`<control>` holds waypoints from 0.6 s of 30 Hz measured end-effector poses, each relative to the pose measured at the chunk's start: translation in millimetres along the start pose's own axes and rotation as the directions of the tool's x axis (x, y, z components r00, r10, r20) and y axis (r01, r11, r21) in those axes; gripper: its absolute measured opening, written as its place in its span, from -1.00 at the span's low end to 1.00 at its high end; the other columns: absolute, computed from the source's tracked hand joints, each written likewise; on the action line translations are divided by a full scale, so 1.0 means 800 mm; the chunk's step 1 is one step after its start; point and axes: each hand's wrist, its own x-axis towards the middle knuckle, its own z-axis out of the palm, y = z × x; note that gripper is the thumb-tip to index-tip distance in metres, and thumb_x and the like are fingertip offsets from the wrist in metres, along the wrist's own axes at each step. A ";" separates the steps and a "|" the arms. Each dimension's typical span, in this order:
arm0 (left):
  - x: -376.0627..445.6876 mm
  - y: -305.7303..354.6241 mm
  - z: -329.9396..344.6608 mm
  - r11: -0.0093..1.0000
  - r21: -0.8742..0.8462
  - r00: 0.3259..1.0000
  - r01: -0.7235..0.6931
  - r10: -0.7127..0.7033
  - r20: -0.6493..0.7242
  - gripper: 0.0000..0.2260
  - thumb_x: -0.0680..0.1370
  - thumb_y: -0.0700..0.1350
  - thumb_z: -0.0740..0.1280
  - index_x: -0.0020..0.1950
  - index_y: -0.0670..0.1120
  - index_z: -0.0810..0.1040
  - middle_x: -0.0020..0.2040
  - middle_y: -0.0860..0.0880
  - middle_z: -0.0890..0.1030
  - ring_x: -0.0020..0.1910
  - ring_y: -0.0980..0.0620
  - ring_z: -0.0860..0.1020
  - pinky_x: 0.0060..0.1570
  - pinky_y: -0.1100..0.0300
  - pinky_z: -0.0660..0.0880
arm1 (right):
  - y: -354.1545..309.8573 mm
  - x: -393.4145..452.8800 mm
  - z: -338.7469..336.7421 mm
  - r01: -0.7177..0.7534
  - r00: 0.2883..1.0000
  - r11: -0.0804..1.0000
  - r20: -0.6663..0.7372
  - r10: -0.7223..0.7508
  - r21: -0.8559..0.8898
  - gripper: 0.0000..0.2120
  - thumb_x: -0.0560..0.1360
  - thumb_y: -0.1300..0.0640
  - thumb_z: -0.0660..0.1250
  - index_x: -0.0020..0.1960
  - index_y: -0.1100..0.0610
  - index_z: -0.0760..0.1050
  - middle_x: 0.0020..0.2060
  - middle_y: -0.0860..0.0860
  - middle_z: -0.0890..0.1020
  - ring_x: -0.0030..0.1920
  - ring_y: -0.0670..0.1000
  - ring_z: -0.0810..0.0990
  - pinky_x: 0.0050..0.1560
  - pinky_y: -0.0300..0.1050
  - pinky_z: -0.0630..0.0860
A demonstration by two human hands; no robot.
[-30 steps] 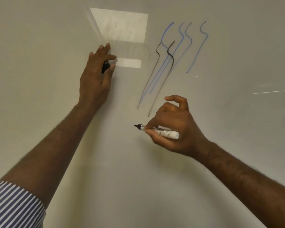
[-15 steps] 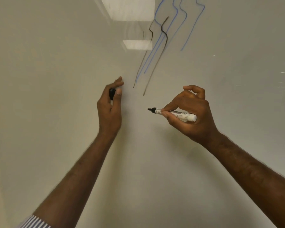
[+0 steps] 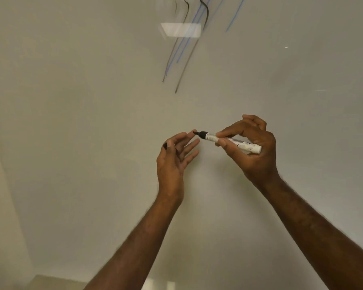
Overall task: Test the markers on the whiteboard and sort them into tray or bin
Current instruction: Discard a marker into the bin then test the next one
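My right hand (image 3: 250, 152) grips a white marker (image 3: 231, 141) with its black tip bare and pointing left. The tip sits right at the fingertips of my left hand (image 3: 174, 160). My left thumb pinches a small black cap (image 3: 165, 146), mostly hidden behind the thumb, while the other fingers spread loosely toward the marker. Both hands hover in front of the whiteboard (image 3: 92, 122). Several black and blue test strokes (image 3: 182, 53) run down the board's top middle.
A bright ceiling-light reflection (image 3: 181, 32) lies across the strokes. A beige wall strip (image 3: 0, 206) borders the board at the left, and a tan surface (image 3: 57, 282) shows at the bottom edge.
My left hand has come down off the board and moved right to meet the marker tip. The view has dropped, so the strokes sit higher in frame.
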 end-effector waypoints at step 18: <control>-0.047 -0.037 0.028 0.897 -0.396 0.977 0.197 -0.212 0.005 -0.51 0.68 0.15 -0.04 0.44 -0.08 0.42 0.42 -0.13 0.52 0.41 -0.18 0.49 0.45 -0.27 0.30 | 0.014 -0.108 0.015 -0.152 0.984 0.982 0.106 0.140 0.111 -0.77 0.54 -0.18 0.38 0.11 -0.09 0.56 0.06 -0.43 0.60 0.07 -0.28 0.61 0.41 -0.13 0.34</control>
